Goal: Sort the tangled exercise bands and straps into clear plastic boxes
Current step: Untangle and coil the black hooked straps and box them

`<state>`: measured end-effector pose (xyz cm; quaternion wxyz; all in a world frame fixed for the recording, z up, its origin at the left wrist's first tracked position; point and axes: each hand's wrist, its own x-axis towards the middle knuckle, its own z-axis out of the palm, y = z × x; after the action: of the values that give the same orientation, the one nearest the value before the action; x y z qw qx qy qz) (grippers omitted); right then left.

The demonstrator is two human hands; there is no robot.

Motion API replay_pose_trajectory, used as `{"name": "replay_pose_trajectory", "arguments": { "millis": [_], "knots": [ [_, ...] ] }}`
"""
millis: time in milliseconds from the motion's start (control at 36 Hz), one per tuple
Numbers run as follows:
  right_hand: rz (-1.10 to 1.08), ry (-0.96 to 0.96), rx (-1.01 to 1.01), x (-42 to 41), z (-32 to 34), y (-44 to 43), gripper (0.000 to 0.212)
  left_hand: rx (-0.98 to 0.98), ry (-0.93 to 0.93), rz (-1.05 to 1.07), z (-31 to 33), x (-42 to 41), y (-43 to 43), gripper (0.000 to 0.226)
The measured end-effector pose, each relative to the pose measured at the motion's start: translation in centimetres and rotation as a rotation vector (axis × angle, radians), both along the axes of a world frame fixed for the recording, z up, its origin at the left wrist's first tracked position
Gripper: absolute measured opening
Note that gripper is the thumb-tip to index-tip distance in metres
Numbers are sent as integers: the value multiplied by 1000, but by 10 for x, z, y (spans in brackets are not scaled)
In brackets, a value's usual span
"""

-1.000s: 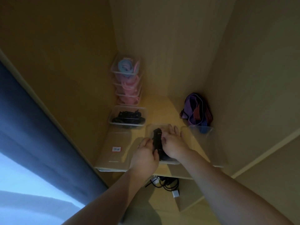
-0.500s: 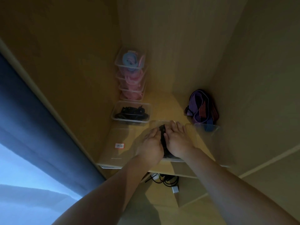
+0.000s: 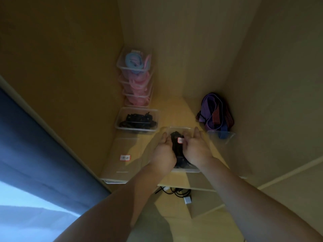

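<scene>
A clear plastic box (image 3: 185, 170) with black straps (image 3: 175, 137) inside sits at the front of a wooden shelf. A clear lid with a small red-edged label (image 3: 180, 140) lies over it. My left hand (image 3: 163, 152) lies on the box's left side and my right hand (image 3: 196, 148) on its right side, fingers along the top. Behind it to the left, another clear box (image 3: 137, 120) holds black straps. A stack of clear boxes (image 3: 135, 75) with pink and blue bands stands in the back corner. A tangle of purple and orange-striped bands (image 3: 215, 112) lies at the right wall.
A clear tub (image 3: 221, 136) with a blue band end in it stands right of my hands. A flat clear lid or box with a label (image 3: 125, 157) lies to the left. Black cables (image 3: 174, 191) lie on the level below. A blue curtain (image 3: 43, 154) hangs at left.
My hands have spread apart from the middle of the box to its two sides, uncovering the label on the lid. The view has shifted slightly.
</scene>
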<state>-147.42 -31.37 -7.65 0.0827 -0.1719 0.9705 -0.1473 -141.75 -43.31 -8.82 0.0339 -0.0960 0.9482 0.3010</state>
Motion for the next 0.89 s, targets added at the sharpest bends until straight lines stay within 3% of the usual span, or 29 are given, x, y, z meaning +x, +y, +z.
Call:
{"name": "replay_pose_trajectory", "arguments": {
  "millis": [444, 583, 778, 889],
  "knots": [
    [-215, 95, -262, -10, -5, 6, 33, -48, -29, 34, 15, -9, 11, 58],
    [-226, 122, -347, -6, -1, 9, 43, -40, -13, 20, 14, -13, 15, 54],
    [-321, 80, -446, -7, -2, 10, 30, -62, -33, 43, 11, -17, 19, 55],
    [-432, 9, -571, -7, -1, 12, 36, -18, 26, 41, 10, -14, 19, 53]
  ]
}}
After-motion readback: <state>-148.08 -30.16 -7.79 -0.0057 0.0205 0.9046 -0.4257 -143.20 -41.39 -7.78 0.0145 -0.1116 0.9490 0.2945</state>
